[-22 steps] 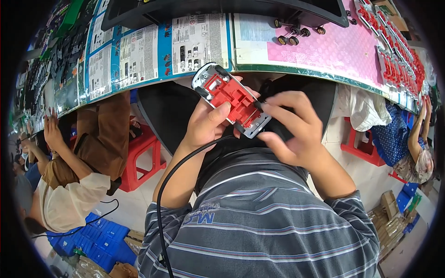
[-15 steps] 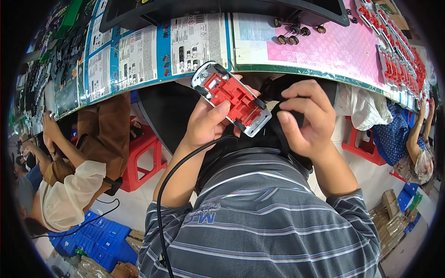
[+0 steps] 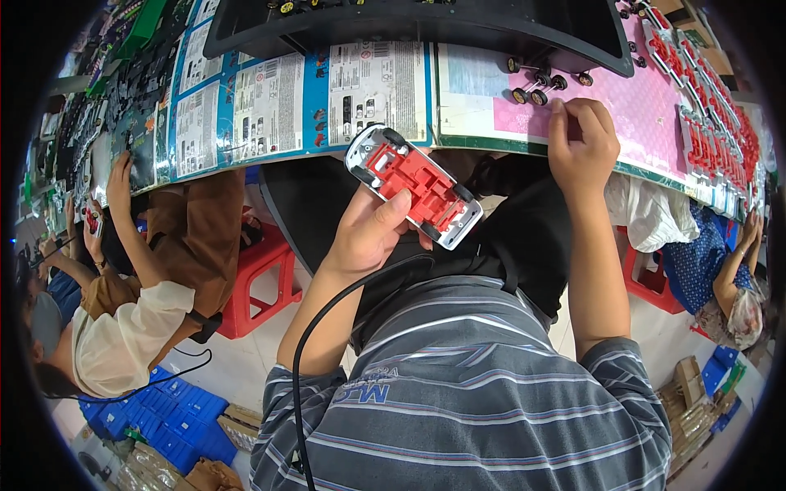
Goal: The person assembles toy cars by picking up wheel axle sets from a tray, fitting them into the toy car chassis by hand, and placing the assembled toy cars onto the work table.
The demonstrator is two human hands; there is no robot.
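Observation:
A white toy car (image 3: 417, 186) with a red underside lies wheels-up in my left hand (image 3: 368, 229). The thumb presses on the red base and the fingers wrap beneath the body. Black wheels show at both ends of the car. My right hand (image 3: 584, 143) is over the table's front edge, fingers bent and apart, with nothing visible in them. Just beyond its fingertips lie several wheel axles (image 3: 539, 80) with black and gold wheels, apart from the hand.
A black tray (image 3: 393, 37) with more wheels spans the far side. Rows of red-and-white toy parts (image 3: 700, 139) stand at the right. Printed sheets (image 3: 270, 106) cover the table at left. Co-workers sit on both sides, near red stools (image 3: 258, 286). A black cable (image 3: 307, 352) crosses my left arm.
My right hand has moved away from the car, forward and up to the table near the axles. My left hand keeps the car nearly in place, slightly lower in view.

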